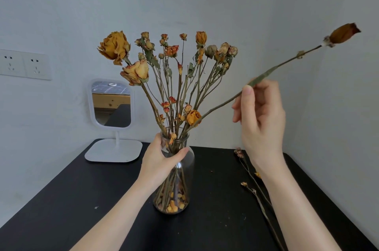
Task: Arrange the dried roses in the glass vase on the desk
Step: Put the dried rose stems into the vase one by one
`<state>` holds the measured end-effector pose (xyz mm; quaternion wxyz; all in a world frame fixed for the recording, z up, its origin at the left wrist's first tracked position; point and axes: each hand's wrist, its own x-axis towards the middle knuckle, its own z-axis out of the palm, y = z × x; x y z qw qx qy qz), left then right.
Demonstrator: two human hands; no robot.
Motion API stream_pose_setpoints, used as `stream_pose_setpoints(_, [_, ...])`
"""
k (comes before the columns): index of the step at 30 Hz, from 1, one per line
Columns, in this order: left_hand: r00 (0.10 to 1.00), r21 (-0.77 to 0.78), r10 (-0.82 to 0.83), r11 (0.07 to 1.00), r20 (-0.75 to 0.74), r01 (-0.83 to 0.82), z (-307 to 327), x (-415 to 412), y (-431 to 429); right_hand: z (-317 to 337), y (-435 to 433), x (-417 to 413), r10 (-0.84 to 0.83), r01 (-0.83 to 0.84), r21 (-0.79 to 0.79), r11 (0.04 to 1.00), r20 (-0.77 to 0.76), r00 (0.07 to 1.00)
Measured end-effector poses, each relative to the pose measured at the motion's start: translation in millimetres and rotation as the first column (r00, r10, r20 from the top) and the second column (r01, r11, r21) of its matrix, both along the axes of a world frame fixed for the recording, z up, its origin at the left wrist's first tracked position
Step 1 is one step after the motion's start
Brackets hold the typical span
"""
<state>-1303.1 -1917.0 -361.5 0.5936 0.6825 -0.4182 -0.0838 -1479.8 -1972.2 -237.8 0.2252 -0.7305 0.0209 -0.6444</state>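
Head view, single frame.

- Right hand point(260, 119), centre right of the frame: fingers point(248, 94) pinch the long-stemmed rose point(266, 73) at about mid-length. The remaining digits are loosely curled behind the stem.
- Long axis of that stem runs diagonally, with the foot at lower left by the vase mouth and the closed bud point(344, 34) at upper right, well outside the bunch.
- The foot end passes behind an orange bloom just above the rim. Cannot tell whether it has entered the mouth.
- Left hand point(162, 160), centre of the frame: fingers and thumb wrap the neck of the glass vase point(187, 176) and steady it on the black bench point(82, 199).
- Vase contents: a dense bunch of dried roses point(114, 47) standing roughly upright and fanning out above the rim; loose petals point(174, 205) on the bottom.
- Two loose stems point(239, 152) lie on the bench at lower right, beside the right forearm and apart from the vase.

Judgement: the stem sits far shallower than its neighbours. The next move turns on swinging the bud up and left while sliding the foot down along its own axis. Dry stems look brittle, so side load at the rim could snap one.
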Motion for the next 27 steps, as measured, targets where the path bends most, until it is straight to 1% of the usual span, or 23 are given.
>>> stream_pose_setpoints(3, [1.0,0.002,0.001,1.0,0.002,-0.001,0,-1,0,-3,1,4,-0.046,0.042,-0.065,0.997,-0.062,0.997])
stream_pose_setpoints(6, [1.0,-0.004,0.006,1.0,0.006,-0.006,1,-1,0,-5,4,10,-0.071,0.055,-0.104,0.993,-0.158,0.985])
stream_pose_setpoints(8, [1.0,-0.003,0.008,1.0,0.006,-0.008,1,-2,0,-7,6,17,-0.117,0.091,-0.124,0.988,-0.217,0.969])
stream_pose_setpoints(12, [1.0,-0.003,0.011,1.0,-0.001,-0.011,1,-2,0,-5,7,27,-0.208,0.189,-0.104,0.977,-0.219,0.953])
stream_pose_setpoints(16, [1.0,-0.013,0.013,1.0,-0.001,-0.013,1,-3,0,-3,8,34,-0.316,0.291,-0.136,0.947,-0.245,0.917])
stream_pose_setpoints(18, [1.0,-0.019,0.007,1.0,0.0,-0.007,2,-5,0,-4,8,36,-0.33,0.301,-0.146,0.942,-0.26,0.907])
stream_pose_setpoints(20, [1.0,-0.027,-0.001,1.0,-0.001,0.001,2,-5,1,-7,5,37,-0.342,0.304,-0.165,0.938,-0.315,0.885])
stream_pose_setpoints(23, [1.0,-0.046,-0.01,0.999,-0.011,0.009,1,-5,2,-18,3,40,-0.373,0.29,-0.237,0.927,-0.503,0.779])
stream_pose_setpoints(25, [1.0,-0.052,-0.019,0.998,-0.012,0.018,1,-5,2,-27,3,41,-0.352,0.266,-0.23,0.936,-0.584,0.731])
stream_pose_setpoints(26, [1.0,-0.052,-0.022,0.998,-0.012,0.021,1,-5,2,-30,3,41,-0.326,0.261,-0.196,0.945,-0.591,0.738])
stream_pose_setpoints(27, [1.0,-0.05,-0.024,0.998,-0.012,0.024,1,-5,2,-31,4,41,-0.292,0.257,-0.144,0.956,-0.575,0.764])
